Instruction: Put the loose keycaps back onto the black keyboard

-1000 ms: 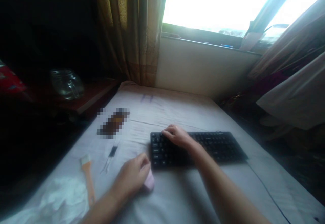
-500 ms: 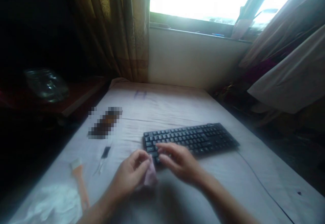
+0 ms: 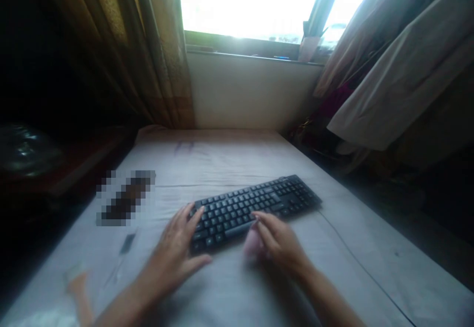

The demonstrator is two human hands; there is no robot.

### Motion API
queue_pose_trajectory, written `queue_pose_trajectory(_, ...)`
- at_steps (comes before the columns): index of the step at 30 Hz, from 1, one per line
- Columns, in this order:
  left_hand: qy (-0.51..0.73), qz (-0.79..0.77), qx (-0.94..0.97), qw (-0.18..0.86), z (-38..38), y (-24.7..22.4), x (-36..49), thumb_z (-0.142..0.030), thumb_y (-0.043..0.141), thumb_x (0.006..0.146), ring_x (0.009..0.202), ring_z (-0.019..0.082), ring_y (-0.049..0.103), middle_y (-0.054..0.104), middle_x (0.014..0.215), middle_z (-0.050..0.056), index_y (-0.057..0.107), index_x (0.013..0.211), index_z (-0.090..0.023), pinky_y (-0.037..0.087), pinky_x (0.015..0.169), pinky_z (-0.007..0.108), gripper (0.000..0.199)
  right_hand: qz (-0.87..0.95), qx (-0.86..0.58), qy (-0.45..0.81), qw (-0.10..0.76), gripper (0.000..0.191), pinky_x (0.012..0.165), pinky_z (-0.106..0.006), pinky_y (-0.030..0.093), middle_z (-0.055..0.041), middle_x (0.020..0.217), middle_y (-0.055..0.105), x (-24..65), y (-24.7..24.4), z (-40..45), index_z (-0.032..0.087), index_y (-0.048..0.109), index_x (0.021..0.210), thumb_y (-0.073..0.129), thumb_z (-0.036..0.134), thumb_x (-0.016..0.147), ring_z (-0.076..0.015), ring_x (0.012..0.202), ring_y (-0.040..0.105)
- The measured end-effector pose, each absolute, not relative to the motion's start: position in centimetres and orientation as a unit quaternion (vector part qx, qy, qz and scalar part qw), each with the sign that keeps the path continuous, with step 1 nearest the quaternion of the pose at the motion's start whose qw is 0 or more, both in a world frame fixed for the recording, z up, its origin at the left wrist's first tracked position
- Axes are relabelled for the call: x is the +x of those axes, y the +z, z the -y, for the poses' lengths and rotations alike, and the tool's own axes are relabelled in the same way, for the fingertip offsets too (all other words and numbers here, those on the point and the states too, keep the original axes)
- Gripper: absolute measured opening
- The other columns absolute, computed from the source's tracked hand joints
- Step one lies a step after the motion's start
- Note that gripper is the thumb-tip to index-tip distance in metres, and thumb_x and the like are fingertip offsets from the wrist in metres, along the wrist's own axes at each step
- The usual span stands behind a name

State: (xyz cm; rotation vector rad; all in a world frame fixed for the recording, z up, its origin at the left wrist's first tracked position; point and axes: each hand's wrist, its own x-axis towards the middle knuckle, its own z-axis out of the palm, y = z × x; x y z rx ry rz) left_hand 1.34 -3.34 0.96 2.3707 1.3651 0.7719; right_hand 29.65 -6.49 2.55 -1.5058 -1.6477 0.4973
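Dim room, glare from the window [image 3: 252, 6], curtain [image 3: 163, 60] to its left; surface is a creased sheet [image 3: 222, 161]. The keyboard [image 3: 255, 203] lies skewed on it: probably light, stiff, smoothish plastic, best held by the short ends. Hands apart: left hand [image 3: 177, 248] spread at its left end, right hand [image 3: 283, 243] pinching a pink cloth [image 3: 252, 243] by the front edge, likely soft and limp.

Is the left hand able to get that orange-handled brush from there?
Probably yes. The left hand is open at the left end of the keyboard, and nothing seems to lie on the visible part of the brush. It would need to draw back first, though.
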Motion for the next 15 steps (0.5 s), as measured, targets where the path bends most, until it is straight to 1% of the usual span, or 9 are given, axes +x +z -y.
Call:
queue_pose_trajectory(1,0.217,-0.462,0.852,0.116,2.8,0.4,0.7,-0.036,0.079,0.067,0.146,0.039,0.025,0.025,0.162,0.011,0.031,0.15,-0.031,0.03,0.115,0.059,0.096,0.636,-0.63,0.183,0.406,0.038,0.073,-0.034,0.057,-0.0082,0.09,0.076,30.9,2.6,6.4,0.02,0.07,0.113,0.049,0.035,0.086,-0.0229,0.08,0.071)
queue_pose_trajectory(2,0.169,-0.453,0.869,0.104,2.3,0.0,0.1,-0.036,0.082,0.063,0.148,0.041,0.018,0.017,0.164,0.012,0.025,0.153,-0.032,0.027,0.115,0.061,0.106,0.614,-0.66,0.178,0.394,0.042,0.07,-0.035,0.056,-0.007,0.085,0.076,32.0,2.7,6.3,0.019,0.067,0.119,0.05,0.036,0.084,-0.0232,0.075,0.071)
queue_pose_trajectory(3,0.135,-0.447,0.878,0.104,1.7,-0.3,-0.3,-0.038,0.084,0.06,0.148,0.042,0.014,0.012,0.164,0.013,0.02,0.154,-0.032,0.025,0.115,0.062,0.114,0.591,-0.686,0.178,0.386,0.045,0.067,-0.034,0.056,-0.0059,0.08,0.075,33.2,2.7,6.2,0.018,0.065,0.12,0.052,0.039,0.082,-0.0233,0.071,0.071)
queue_pose_trajectory(4,0.114,-0.446,0.881,0.108,1.1,-0.3,-0.6,-0.039,0.085,0.057,0.148,0.043,0.013,0.008,0.164,0.015,0.017,0.154,-0.031,0.024,0.115,0.063,0.119,0.568,-0.704,0.179,0.387,0.044,0.065,-0.034,0.055,-0.0059,0.078,0.075,34.3,2.7,6.1,0.018,0.066,0.116,0.055,0.041,0.08,-0.0235,0.07,0.071)
queue_pose_trajectory(5,0.095,-0.448,0.882,0.114,0.6,-0.1,-0.7,-0.04,0.085,0.057,0.148,0.043,0.01,0.006,0.164,0.015,0.015,0.154,-0.031,0.021,0.116,0.064,0.12,0.547,-0.716,0.191,0.39,0.04,0.063,-0.033,0.054,-0.0063,0.078,0.075,35.3,2.7,6.1,0.017,0.068,0.107,0.057,0.045,0.079,-0.0233,0.069,0.071)
queue_pose_trajectory(6,0.078,-0.452,0.88,0.121,0.1,0.2,-0.8,-0.04,0.085,0.057,0.148,0.042,0.008,0.005,0.164,0.016,0.016,0.154,-0.03,0.018,0.116,0.064,0.12,0.524,-0.725,0.209,0.395,0.038,0.06,-0.032,0.053,-0.0068,0.077,0.074,36.1,2.6,6.0,0.018,0.069,0.096,0.058,0.049,0.079,-0.0228,0.067,0.07)
queue_pose_trajectory(8,0.039,-0.457,0.877,0.145,-0.6,1.1,-0.8,-0.04,0.085,0.056,0.148,0.041,0.007,0.005,0.164,0.018,0.017,0.154,-0.027,0.014,0.117,0.063,0.12,0.48,-0.733,0.24,0.418,0.04,0.054,-0.03,0.052,-0.0071,0.073,0.073,37.5,2.2,5.9,0.018,0.068,0.084,0.06,0.056,0.077,-0.022,0.062,0.068)
queue_pose_trajectory(11,0.011,-0.462,0.869,0.179,-1.1,1.9,-0.6,-0.04,0.085,0.056,0.148,0.041,0.007,0.008,0.164,0.017,0.016,0.155,-0.027,0.016,0.118,0.061,0.121,0.455,-0.735,0.243,0.439,0.044,0.052,-0.029,0.051,-0.0074,0.073,0.073,38.5,1.3,5.6,0.018,0.067,0.083,0.06,0.061,0.076,-0.0213,0.061,0.068)
queue_pose_trajectory(15,0.062,-0.451,0.87,0.189,-0.7,0.9,-1.0,-0.036,0.084,0.059,0.149,0.04,0.012,0.015,0.164,0.014,0.015,0.155,-0.032,0.023,0.117,0.06,0.118,0.463,-0.723,0.232,0.458,0.047,0.048,-0.027,0.049,-0.0059,0.066,0.071,38.6,0.7,5.6,0.016,0.069,0.08,0.065,0.063,0.074,-0.0195,0.056,0.065)
